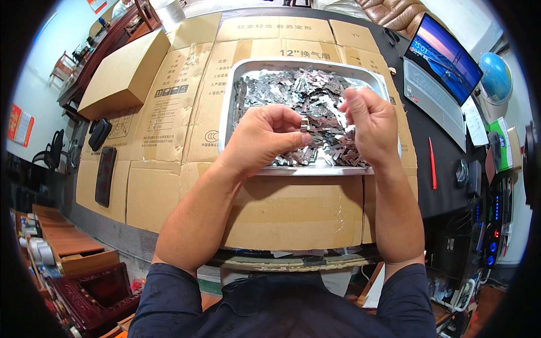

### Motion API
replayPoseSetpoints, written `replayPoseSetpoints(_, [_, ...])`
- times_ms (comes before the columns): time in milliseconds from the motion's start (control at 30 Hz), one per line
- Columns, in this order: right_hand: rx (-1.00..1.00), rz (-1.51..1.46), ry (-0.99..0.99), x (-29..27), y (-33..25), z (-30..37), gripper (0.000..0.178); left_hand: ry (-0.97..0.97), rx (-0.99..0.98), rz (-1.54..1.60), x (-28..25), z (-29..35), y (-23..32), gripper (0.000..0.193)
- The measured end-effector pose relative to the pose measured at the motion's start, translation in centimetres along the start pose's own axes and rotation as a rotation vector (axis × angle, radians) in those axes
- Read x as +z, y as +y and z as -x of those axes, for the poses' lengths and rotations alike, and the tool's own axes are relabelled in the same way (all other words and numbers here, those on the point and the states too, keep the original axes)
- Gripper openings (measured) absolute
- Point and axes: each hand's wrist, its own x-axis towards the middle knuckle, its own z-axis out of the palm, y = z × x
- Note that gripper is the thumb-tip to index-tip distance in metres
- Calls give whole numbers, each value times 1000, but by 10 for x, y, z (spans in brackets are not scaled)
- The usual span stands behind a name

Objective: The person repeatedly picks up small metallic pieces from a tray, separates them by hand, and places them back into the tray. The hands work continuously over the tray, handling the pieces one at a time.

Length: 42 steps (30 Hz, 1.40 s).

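A shallow silver metal tray (pixel 227 107) is filled with a heap of small, thin metal strips (pixel 307 90), some shiny and some dark. Over its near part, my left hand (pixel 256 141) pinches a small stack of metal strips (pixel 304 124) upright between thumb and fingers. My right hand (pixel 375 129) hovers above the tray's right side, apart from the left, with its fingers curled in against the thumb. Whatever those right fingers may hold is hidden from view.
Flattened cardboard (pixel 293 208) covers much of the table under the tray. A cardboard box (pixel 124 73), a black case (pixel 100 134) and a phone (pixel 106 176) lie to the left. Rightward are an open laptop (pixel 434 93), a red pen (pixel 432 163) and a globe (pixel 496 78).
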Motion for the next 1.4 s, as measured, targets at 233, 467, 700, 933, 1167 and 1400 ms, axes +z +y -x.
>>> replayPoseSetpoints(233, [85, 34, 130, 10, -2, 5, 29, 44, 49, -90, 4, 0, -2, 19])
replayPoseSetpoints(467, [54, -72, -204, 28, -18, 18, 30, 76, 129, -378, 6, 1, -6, 18])
replayPoseSetpoints(700, [41, -29, -219, 24, -20, 17, 19, 106, 133, -356, 4, -1, -8, 16])
replayPoseSetpoints(933, [39, -115, -28, 33, -17, 18, 15, 177, -35, 194, -4, -3, -2, 13])
replayPoseSetpoints(1167, [-150, 12, -115, 40, -30, 29, 23, 205, 18, 322, -3, -5, -8, 23])
replayPoseSetpoints(1400, [-159, 82, -52, 51, -27, 29, 17, 222, 10, 297, 5, -3, -8, 23])
